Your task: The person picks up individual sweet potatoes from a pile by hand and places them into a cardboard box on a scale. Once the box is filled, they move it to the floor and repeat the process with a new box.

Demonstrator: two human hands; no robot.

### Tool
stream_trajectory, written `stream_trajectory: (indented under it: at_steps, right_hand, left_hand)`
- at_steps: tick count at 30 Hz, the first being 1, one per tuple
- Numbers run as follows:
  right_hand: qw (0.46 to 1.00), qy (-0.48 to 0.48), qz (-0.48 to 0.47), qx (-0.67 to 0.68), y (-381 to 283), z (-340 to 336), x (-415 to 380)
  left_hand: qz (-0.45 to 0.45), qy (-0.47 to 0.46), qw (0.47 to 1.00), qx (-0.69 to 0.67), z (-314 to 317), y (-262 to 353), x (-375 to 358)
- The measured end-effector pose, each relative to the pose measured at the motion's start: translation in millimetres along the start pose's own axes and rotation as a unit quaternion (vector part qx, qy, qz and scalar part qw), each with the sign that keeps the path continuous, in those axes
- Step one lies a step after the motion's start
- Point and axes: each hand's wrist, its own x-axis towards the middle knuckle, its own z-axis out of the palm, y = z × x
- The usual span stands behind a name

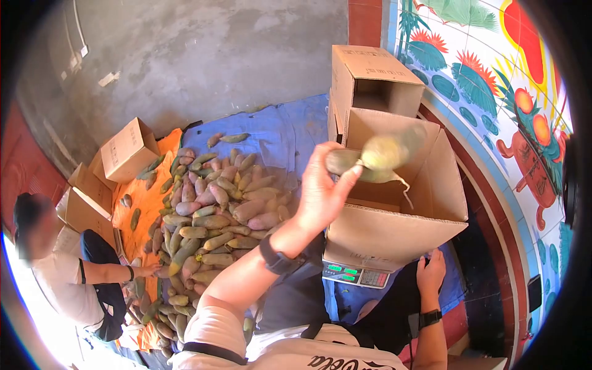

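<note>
- Head view: the left hand [324, 188] is clamped on radishes [383, 153], perhaps two, blurred by motion; they are above the opening of the box [394, 231]; the fingers go round the body, which seems to suit its long shape.
- The box sits on the scale [373, 279], probably so that its weight is borne there; the lit display is visible below the front wall.
- The right hand [431, 271] is near the box's lower corner; I cannot tell its grip.
- The pile [216, 209] lies partly on the blue sheet [271, 132], probably for keeping it off the floor.
</note>
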Motion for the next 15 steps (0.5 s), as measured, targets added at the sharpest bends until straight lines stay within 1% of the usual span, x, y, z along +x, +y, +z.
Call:
stream_trajectory:
  at_steps: [2,3,4,5,7,10,12,14,15]
  right_hand:
    - [1.000,0.009,-0.007,0.002,0.2,-0.3,-0.4]
    - [1.000,0.009,-0.008,0.002,1.9,0.1,-0.6]
    - [1.000,0.000,-0.006,-0.006,4.4,1.0,-1.6]
    - [1.000,-0.009,-0.005,-0.014,6.0,1.5,-1.8]
    - [1.000,-0.006,-0.001,-0.012,5.2,0.9,-1.6]
    - [1.000,-0.002,0.000,-0.018,1.1,-2.7,-1.5]
    - [1.000,-0.001,-0.005,-0.027,-0.7,-3.0,-1.5]
    - [1.000,0.016,-0.019,-0.004,-0.6,-2.2,-1.7]
    - [1.000,0.013,-0.019,-0.004,0.9,-1.6,-2.0]
  left_hand:
    - [0.012,-0.019,0.994,0.106,8.7,-1.5,-1.5]
    - [0.034,-0.029,0.988,0.145,12.6,-1.0,-2.9]
    - [0.053,-0.062,0.984,0.157,15.7,-1.3,-5.6]
    - [0.093,-0.096,0.974,0.184,19.5,-4.7,-8.6]
    - [0.154,-0.179,0.941,0.241,23.5,-8.0,-11.5]
    - [0.138,-0.201,0.935,0.256,23.6,-8.1,-13.6]
    - [0.128,-0.183,0.940,0.258,20.8,-11.4,-13.6]
    - [0.112,-0.152,0.950,0.247,15.5,-13.6,-15.6]
    - [0.109,-0.152,0.951,0.247,12.6,-13.6,-18.3]
